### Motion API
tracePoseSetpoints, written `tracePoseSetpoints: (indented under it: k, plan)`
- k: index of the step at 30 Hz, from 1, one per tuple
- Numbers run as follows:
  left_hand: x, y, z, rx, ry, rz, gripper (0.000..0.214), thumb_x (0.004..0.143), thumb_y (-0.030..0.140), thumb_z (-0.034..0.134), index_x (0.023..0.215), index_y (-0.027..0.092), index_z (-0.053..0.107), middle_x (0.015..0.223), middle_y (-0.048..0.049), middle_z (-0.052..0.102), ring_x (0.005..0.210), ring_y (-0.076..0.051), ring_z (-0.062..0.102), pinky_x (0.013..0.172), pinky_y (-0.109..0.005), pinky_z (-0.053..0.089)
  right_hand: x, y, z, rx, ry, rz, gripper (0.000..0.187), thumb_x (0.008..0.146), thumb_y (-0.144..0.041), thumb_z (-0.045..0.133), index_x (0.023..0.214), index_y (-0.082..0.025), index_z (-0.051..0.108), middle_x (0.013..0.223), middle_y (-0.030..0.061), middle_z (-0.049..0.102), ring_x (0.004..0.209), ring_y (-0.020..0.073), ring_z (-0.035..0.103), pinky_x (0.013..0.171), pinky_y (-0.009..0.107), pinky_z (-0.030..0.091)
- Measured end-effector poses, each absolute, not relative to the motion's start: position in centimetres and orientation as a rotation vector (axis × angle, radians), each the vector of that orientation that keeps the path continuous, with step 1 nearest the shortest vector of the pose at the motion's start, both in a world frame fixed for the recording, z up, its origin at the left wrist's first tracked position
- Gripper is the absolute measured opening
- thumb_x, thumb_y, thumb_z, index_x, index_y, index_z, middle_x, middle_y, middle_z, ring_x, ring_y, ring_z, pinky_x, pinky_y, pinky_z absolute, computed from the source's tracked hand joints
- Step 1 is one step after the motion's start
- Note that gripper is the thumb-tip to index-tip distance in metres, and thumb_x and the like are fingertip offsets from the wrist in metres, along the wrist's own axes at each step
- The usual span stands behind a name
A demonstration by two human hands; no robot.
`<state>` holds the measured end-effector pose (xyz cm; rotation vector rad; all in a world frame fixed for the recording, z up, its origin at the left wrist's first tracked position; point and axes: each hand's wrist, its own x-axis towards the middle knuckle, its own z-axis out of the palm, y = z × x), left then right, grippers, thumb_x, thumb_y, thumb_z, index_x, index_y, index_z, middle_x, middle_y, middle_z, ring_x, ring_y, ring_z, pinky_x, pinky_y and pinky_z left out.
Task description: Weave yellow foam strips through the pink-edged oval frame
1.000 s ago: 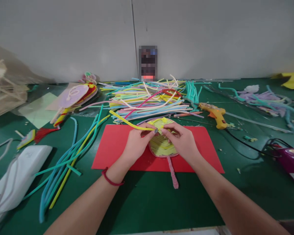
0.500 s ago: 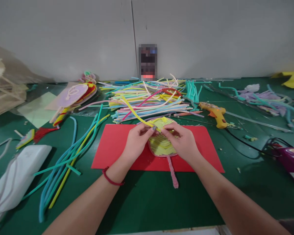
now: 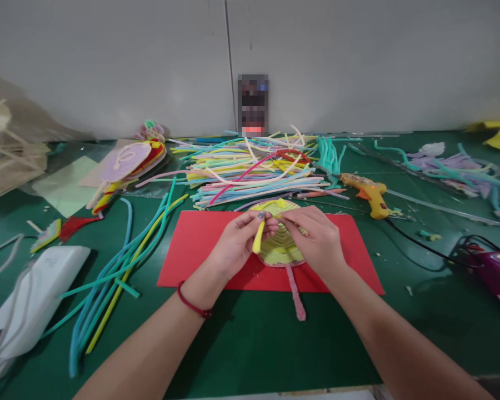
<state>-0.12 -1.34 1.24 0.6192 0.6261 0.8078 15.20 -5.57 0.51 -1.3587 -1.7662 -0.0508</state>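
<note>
Over a fan-shaped piece (image 3: 280, 256) with ridged pale-yellow pipe cleaners and a pink handle (image 3: 295, 294), both my hands work close together. My left hand (image 3: 235, 241) pinches a yellow pipe cleaner (image 3: 258, 238) between thumb and fingers, its free part angled down toward me. Fingertips of my right hand (image 3: 319, 236) are pressed together just to the right, seemingly on the same pipe cleaner; the fingers mostly hide that end. A small yellow curl (image 3: 280, 203) sits at the top of the fan-shaped piece. Beneath it lies a red sheet (image 3: 195, 253).
Behind the sheet lies a pile of coloured pipe cleaners (image 3: 250, 178). A yellow glue gun (image 3: 373, 197) and a purple power strip (image 3: 494, 264) are to the right. Leftward are loose teal and yellow pipe cleaners (image 3: 116, 278), a white device (image 3: 37, 300) and a finished fan (image 3: 127, 161).
The yellow pipe cleaner pointed up and away to the left; now it hangs down toward me from my left hand. My right hand has shifted slightly right, opening a small gap.
</note>
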Motion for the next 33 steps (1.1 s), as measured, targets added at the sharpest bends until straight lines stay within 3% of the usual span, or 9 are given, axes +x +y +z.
tracePoseSetpoints:
  k: [8,13,19,23,27,33]
  plan:
    - [0.7,-2.3,0.9,0.353,0.633,0.855,0.013,0.082,0.006,0.049,0.082,0.016,0.057,0.073,0.0016,0.062,0.067,-0.004,0.062,0.068,-0.013,0.051,15.0,-5.5,0.3,-1.338,-1.735,-0.099,0.016,0.082,-0.013,0.054,0.085,-0.023,0.066,0.081,0.0037,0.071,0.078,0.0186,0.063,0.073,0.034,0.051]
    - [1.2,-3.1,1.5,0.209,0.669,0.734,0.020,0.088,0.008,0.040,0.074,0.013,0.054,0.063,0.0017,0.056,0.054,-0.003,0.056,0.056,-0.011,0.049,15.2,-5.7,0.3,-1.326,-1.682,-0.158,0.017,0.081,-0.014,0.056,0.087,-0.025,0.067,0.083,0.0034,0.072,0.078,0.0194,0.064,0.073,0.035,0.052]
    - [0.8,-3.0,2.1,0.228,0.499,0.629,0.033,0.092,0.023,0.035,0.061,0.014,0.043,0.049,0.0070,0.028,0.036,-0.002,0.028,0.038,-0.012,0.032,15.1,-5.7,0.5,-1.308,-1.679,-0.140,0.017,0.080,-0.015,0.055,0.083,-0.026,0.068,0.080,0.0027,0.072,0.077,0.0201,0.065,0.072,0.036,0.052]
    - [0.5,-2.8,1.8,0.453,0.476,0.613,0.030,0.090,0.027,0.036,0.064,0.015,0.046,0.048,0.0079,0.020,0.037,-0.004,0.016,0.037,-0.014,0.023,14.6,-5.8,0.5,-1.319,-1.690,0.011,0.018,0.082,-0.015,0.052,0.081,-0.024,0.067,0.079,0.0033,0.071,0.076,0.0183,0.064,0.073,0.034,0.050]
    - [0.2,-2.6,1.8,0.969,0.611,0.554,0.024,0.083,0.033,0.048,0.066,0.015,0.052,0.047,0.0072,0.025,0.041,-0.005,0.020,0.040,-0.017,0.020,14.4,-5.9,0.2,-1.364,-1.627,0.246,0.018,0.081,-0.017,0.050,0.080,-0.022,0.067,0.077,0.0033,0.070,0.074,0.0174,0.064,0.068,0.031,0.051]
    - [-0.3,-2.1,2.0,1.582,0.888,0.528,0.025,0.081,0.030,0.045,0.061,0.017,0.054,0.053,0.0037,0.039,0.050,-0.008,0.035,0.046,-0.020,0.028,14.5,-5.6,0.3,-1.433,-1.487,0.565,0.015,0.078,-0.021,0.053,0.076,-0.022,0.067,0.078,0.0017,0.071,0.073,0.0176,0.065,0.064,0.028,0.051]
